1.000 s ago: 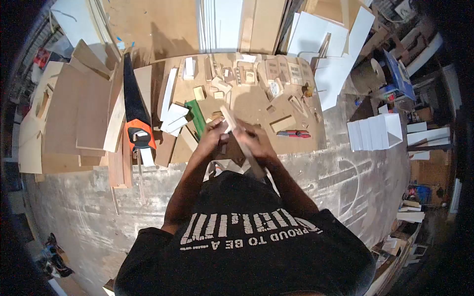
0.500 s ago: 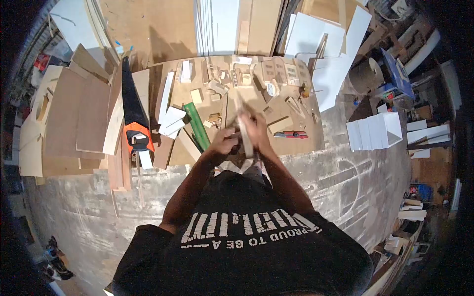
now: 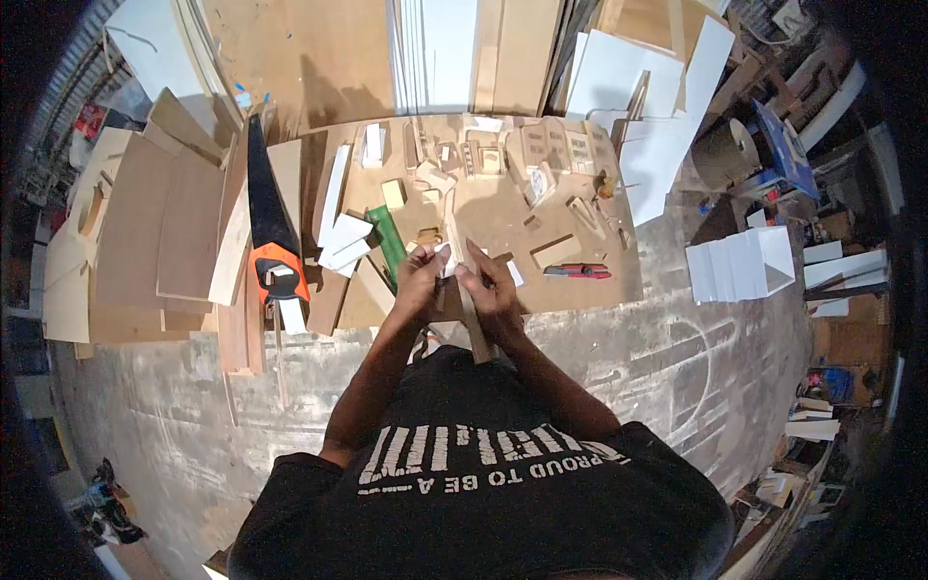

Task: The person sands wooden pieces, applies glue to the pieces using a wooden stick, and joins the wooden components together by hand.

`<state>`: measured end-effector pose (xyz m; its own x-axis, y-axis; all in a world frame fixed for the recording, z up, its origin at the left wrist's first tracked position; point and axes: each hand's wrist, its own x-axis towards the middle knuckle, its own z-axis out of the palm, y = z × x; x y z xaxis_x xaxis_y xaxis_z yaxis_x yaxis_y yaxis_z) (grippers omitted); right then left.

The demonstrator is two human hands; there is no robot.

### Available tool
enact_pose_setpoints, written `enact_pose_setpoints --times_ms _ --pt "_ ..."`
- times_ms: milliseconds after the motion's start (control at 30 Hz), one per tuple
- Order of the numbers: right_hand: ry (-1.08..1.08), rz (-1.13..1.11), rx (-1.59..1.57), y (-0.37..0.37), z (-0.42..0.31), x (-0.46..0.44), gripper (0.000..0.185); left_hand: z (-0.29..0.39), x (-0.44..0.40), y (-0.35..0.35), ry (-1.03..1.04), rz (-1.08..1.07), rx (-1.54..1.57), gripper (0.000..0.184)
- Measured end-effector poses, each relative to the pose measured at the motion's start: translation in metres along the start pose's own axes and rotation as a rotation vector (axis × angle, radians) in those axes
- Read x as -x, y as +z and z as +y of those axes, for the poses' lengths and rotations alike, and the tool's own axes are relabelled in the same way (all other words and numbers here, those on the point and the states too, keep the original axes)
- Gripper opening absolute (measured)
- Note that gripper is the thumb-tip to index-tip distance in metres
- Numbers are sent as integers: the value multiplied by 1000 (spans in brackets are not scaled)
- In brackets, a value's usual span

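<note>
A long thin wooden strip (image 3: 451, 217) points from over the board down toward my chest. My right hand (image 3: 495, 295) is closed around its lower part, with the thumb on top. My left hand (image 3: 418, 280) pinches a small white piece (image 3: 445, 253) against the strip's left side; its material is too small to make out. Just beyond my left hand are a small yellowish wooden block (image 3: 428, 236) and a green strip (image 3: 387, 242). To the right of my right hand lie a flat wooden block (image 3: 555, 251) and a red utility knife (image 3: 578, 272).
A handsaw (image 3: 278, 271) with an orange handle stands at the left beside leaning boards (image 3: 190, 232). Small wooden model parts (image 3: 488, 159) cover the back of the work board (image 3: 619, 266). White panels (image 3: 604, 82) lean at the back right.
The strip has turned and slid toward my body, its near end now by the shirt. My hands have moved slightly apart, and the white piece now shows in my left fingers.
</note>
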<state>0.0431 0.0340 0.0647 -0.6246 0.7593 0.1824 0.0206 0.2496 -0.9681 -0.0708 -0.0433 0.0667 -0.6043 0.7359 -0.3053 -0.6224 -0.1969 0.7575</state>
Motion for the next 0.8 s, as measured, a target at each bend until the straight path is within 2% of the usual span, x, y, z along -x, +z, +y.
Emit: enact_pose_setpoints --times_ms 100,200,267,300,367,400,467,500,533,567,633,667,700,800 --pt "179 -62 187 -13 -4 -34 51 -11 9 0 -39 -81 -201 14" --pt "290 -117 84 -15 -33 -39 50 -17 15 0 -38 -71 -69 13" --pt "228 -231 -12 -14 -11 -15 48 -15 5 -7 -51 -55 66 14" --pt "-9 -95 -12 0 7 1 47 -13 7 -8 -71 -43 86 14" --pt "0 -112 -12 -2 1 3 48 -7 10 -7 -110 -24 124 14" --pt "84 -87 13 -6 -7 -7 50 -13 7 -2 -107 -22 198 12" --pt "247 -30 54 -12 -24 -39 53 -14 8 10 -75 -91 124 12" --pt "239 -21 67 -14 -20 -36 53 -10 11 17 -56 -126 81 12" --pt "218 -10 75 -14 -14 -36 54 -4 14 23 -55 -8 -25 11" --pt "189 1 86 -14 -9 -38 54 -4 4 17 -56 8 -2 11" --pt "93 -124 -153 -16 -50 -3 52 -18 -10 0 -81 53 58 12" --pt "4 -77 2 -10 -39 4 52 -15 -4 4 -5 -31 142 14" --pt "-85 -27 156 -6 -22 7 52 -17 -7 1 -25 -61 100 14" --pt "109 -23 240 -13 5 -40 53 -29 2 -3 -77 -147 -33 16"
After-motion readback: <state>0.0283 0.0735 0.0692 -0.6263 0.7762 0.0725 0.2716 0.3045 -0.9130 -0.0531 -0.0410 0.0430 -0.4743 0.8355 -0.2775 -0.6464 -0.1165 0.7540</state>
